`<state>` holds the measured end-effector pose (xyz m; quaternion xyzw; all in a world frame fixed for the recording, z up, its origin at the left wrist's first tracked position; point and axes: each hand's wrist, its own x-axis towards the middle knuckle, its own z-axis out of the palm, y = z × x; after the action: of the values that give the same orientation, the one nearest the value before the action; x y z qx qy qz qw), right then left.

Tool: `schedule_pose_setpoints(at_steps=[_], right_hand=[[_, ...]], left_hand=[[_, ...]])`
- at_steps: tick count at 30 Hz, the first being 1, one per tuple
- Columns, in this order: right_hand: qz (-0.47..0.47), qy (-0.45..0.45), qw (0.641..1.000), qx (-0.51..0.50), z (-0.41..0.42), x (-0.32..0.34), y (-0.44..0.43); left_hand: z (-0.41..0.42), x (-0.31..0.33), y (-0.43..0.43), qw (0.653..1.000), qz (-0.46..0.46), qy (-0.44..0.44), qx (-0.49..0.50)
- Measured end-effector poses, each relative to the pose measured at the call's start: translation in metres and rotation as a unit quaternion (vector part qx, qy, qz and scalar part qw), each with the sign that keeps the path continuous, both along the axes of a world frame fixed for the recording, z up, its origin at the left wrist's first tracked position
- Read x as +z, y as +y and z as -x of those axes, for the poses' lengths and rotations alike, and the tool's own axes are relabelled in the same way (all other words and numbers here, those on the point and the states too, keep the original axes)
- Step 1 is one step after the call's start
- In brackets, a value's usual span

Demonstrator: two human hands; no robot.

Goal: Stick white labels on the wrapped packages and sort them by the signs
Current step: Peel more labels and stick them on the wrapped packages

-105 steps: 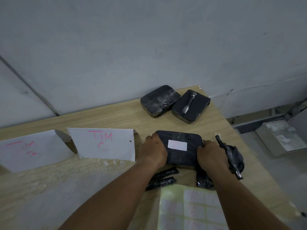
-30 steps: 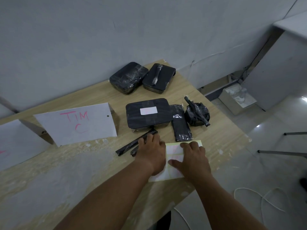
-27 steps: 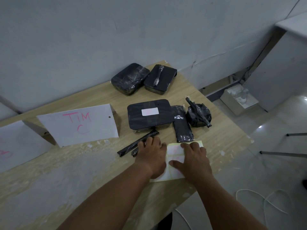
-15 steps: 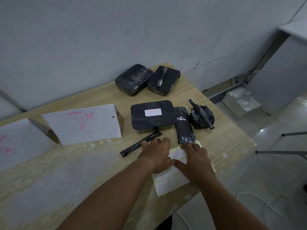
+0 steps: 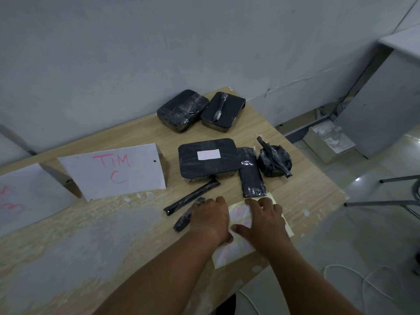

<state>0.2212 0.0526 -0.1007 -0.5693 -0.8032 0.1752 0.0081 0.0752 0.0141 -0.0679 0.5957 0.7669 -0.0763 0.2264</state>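
White rectangular paper label sheet point(image 5: 228, 253) lies under both hands, long axis pointing away from the person. Straight fingers of the right hand point(image 5: 266, 222) press it; whether the left hand point(image 5: 210, 220) grips it cannot be determined.

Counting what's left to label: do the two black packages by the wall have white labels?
No, the two packages by the wall show only black wrap; the white label sits on the big package.

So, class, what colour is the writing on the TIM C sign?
Pink marker on the white sign, head view.
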Motion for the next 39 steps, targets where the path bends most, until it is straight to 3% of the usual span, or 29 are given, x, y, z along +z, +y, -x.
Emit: schedule_pose_setpoints(at_steps=[5,11,16,28,36,39], right_hand=[[0.000,0.013,1.000,-0.004,-0.003,0.001,-0.001],[0.049,0.090,0.994,-0.039,0.000,0.008,0.001],[0.076,0.105,0.990,-0.057,0.006,0.013,0.004],[0.102,0.143,0.983,-0.052,0.004,0.015,0.004],[0.104,0.129,0.984,-0.059,0.003,0.017,0.003],[0.090,0.124,0.986,-0.064,0.003,0.017,0.001]], left_hand=[[0.004,-0.006,-0.003,0.988,-0.013,-0.140,0.064],[0.015,-0.005,0.001,0.932,-0.044,-0.323,0.160],[0.022,-0.002,0.000,0.883,-0.013,-0.427,0.194],[0.035,0.001,-0.007,0.850,0.001,-0.477,0.223],[0.037,0.002,-0.014,0.810,0.015,-0.535,0.241],[0.036,0.003,-0.014,0.811,0.005,-0.538,0.231]])
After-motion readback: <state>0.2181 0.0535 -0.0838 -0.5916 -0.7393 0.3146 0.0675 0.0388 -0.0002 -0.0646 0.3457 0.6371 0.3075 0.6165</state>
